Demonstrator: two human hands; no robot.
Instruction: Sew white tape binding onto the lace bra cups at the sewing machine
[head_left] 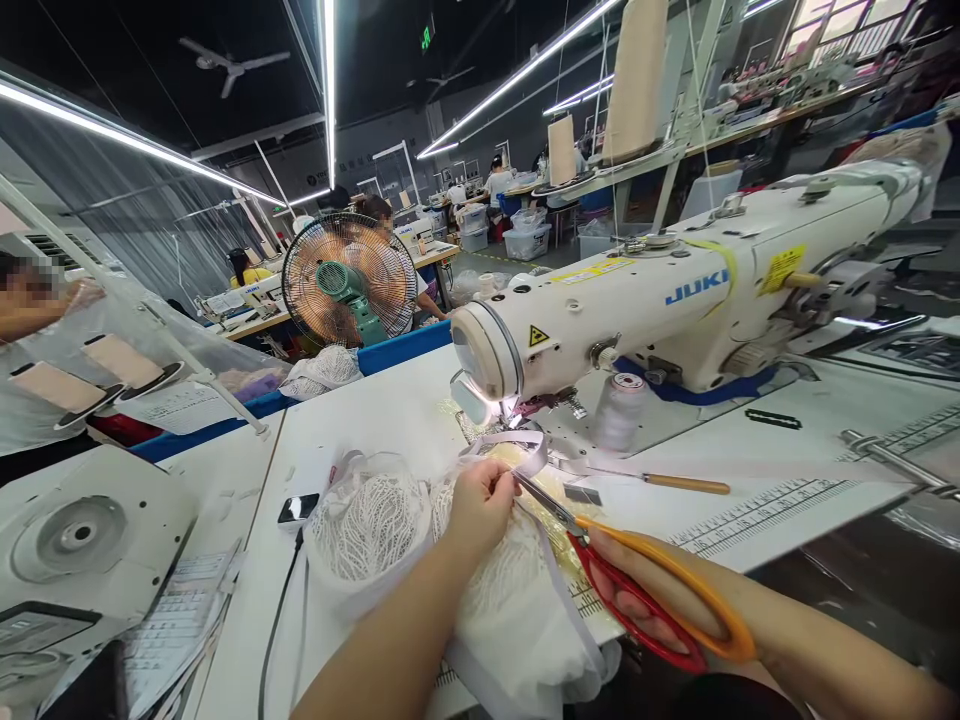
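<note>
White lace fabric with cup shapes (pixel 375 525) lies on the table before a white sewing machine (pixel 600 310). My left hand (pixel 484 505) pinches the fabric's edge near a pale elastic strap (pixel 534 455), just in front of the needle area. Scissors with one orange and one red handle (pixel 675 580) are in my right hand (pixel 637 590), its fingers through the handles. Their blades point up and left, and the tips reach the strap beside my left fingertips. Some fingers of my right hand are hidden by the handles.
A grey thread cone (pixel 621 412) and a wooden-handled tool (pixel 686 484) are right of the needle. A small black-and-white device (pixel 298 508) with a cable sits left of the fabric. A green fan (pixel 349 280) stands behind the table. Other people sit in the background; one is at far left.
</note>
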